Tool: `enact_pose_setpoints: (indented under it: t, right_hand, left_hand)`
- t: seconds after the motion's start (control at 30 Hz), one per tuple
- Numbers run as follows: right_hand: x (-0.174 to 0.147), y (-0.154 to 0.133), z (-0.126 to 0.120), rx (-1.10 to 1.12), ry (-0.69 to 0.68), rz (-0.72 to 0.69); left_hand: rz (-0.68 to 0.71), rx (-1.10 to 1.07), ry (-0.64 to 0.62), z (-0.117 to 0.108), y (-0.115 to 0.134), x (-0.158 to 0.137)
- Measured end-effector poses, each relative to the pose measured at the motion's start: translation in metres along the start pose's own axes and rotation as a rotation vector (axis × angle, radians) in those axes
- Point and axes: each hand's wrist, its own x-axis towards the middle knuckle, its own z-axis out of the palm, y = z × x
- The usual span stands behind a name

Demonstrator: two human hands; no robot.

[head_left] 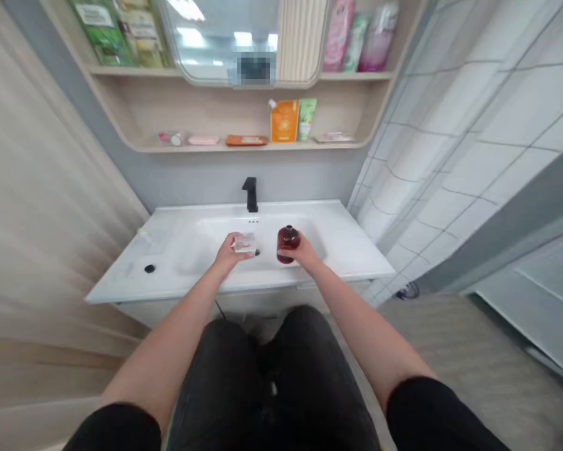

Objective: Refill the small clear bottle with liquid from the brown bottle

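Over the white sink (pixel 191 250), my left hand (pixel 228 255) is closed around a small clear container (pixel 245 242). It looks see-through, and its exact shape is hard to make out. To its right, my right hand (pixel 304 250) grips a dark reddish-brown bottle (pixel 288 239), fingers wrapped round its body. The bottle is held roughly upright, with its narrow neck uncovered at the top. A gap separates the two hands. Between them and a little lower than the container, a small dark spot (pixel 257 252) shows in the basin.
A black faucet (pixel 250 195) rises behind the basin. On the left counter lie a round black piece (pixel 149 269) and a faint whitish item (pixel 144 235). Above, a wooden shelf (pixel 206 149) carries an orange pouch (pixel 284 122), a green tube (pixel 306 119) and several packets.
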Motion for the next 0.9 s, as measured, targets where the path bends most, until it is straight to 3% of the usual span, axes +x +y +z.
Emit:
enact_pose_setpoints:
  t: [0.17, 0.3, 0.57, 0.9]
  right_hand:
    - [0.012, 0.001, 0.051, 0.131, -0.146, 0.046]
    - [0.015, 0.008, 0.071, 0.151, -0.168, 0.072]
    - [0.014, 0.023, 0.072, -0.015, -0.172, 0.011]
    - [0.012, 0.019, 0.074, -0.205, -0.251, -0.038]
  left_hand:
    - [0.045, 0.087, 0.094, -0.029, 0.003, 0.007]
    - [0.016, 0.061, 0.129, -0.039, -0.003, 0.006]
    - [0.009, 0.044, 0.119, -0.042, -0.013, 0.006]
    - [0.025, 0.084, 0.021, -0.037, -0.014, 0.005]
